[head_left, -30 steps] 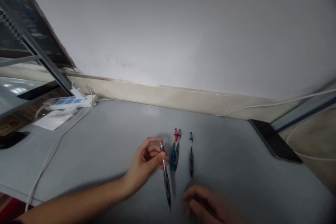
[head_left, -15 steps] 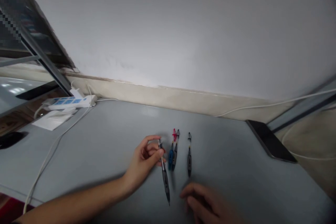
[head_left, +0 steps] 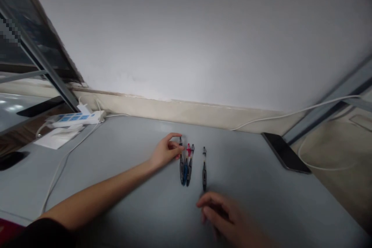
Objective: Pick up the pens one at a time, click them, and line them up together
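Slim clear-and-black plastic pen (head_left: 181, 167) — left hand (head_left: 166, 150) pinching its upper end — is lying in from the flat grey desk's (head_left: 139, 205) back edge, just beside a blue-gripped, red-topped pen (head_left: 185, 171). Right hand (head_left: 219, 215) is holding nothing, fingers loosely curled, near a lone black-gripped pen (head_left: 204, 176). Black rectangular phone (head_left: 285, 152) is lying by the right edge.

On the grey desk (head_left: 122, 143), a long white plastic power strip (head_left: 96, 116) with blue socket panels (head_left: 75, 117) lies beside flat white paper (head_left: 54, 139) at left; a flat black rectangular device (head_left: 286, 153) lies far right.
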Available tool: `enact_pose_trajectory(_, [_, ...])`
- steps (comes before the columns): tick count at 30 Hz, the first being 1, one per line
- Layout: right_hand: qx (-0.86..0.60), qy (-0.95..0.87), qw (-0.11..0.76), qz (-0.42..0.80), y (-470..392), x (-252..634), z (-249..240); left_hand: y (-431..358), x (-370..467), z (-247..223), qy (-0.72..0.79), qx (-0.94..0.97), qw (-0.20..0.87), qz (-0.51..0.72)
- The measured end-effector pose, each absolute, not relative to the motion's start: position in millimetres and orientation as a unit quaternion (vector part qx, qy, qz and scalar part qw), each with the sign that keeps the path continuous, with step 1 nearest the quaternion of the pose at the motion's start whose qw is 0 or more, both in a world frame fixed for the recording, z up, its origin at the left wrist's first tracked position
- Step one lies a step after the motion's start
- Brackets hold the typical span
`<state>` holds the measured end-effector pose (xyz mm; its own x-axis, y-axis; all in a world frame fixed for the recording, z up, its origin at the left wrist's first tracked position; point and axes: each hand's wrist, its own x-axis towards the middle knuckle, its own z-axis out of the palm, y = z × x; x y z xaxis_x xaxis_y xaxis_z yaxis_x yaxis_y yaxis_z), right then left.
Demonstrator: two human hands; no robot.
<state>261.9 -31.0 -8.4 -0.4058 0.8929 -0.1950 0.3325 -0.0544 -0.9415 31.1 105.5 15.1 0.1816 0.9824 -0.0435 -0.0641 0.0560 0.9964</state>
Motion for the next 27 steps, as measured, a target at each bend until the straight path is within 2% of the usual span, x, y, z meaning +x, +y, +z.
enact_pose_trajectory(4, [-0.483,-0.707,0.273,0.44,-19.7,271.6,2.7,125.3,37.1,11.0,0.472,0.532,0.551,0.436])
enact_pose_trajectory(8, [-0.473,-0.786,0.277,0.285,-6.6,280.5,16.3,116.9,35.1,7.7,0.485,0.54,0.553,0.409])
enact_pose_trajectory(12, [-0.406,-0.87,0.244,0.138,3.3,284.0,11.4,89.7,22.8,5.7,0.485,0.536,0.573,0.386])
enact_pose_trajectory(16, [-0.337,-0.916,0.216,0.041,10.6,284.6,-2.6,59.6,11.1,7.5,0.469,0.532,0.59,0.385])
enact_pose_trajectory(22, [-0.283,-0.923,0.262,-0.01,16.4,283.0,-2.0,29.0,9.4,12.9,0.446,0.535,0.587,0.412])
enact_pose_trajectory(27, [-0.327,-0.86,0.386,0.066,7.2,288.4,7.9,20.7,10.8,9.5,0.412,0.545,0.575,0.45])
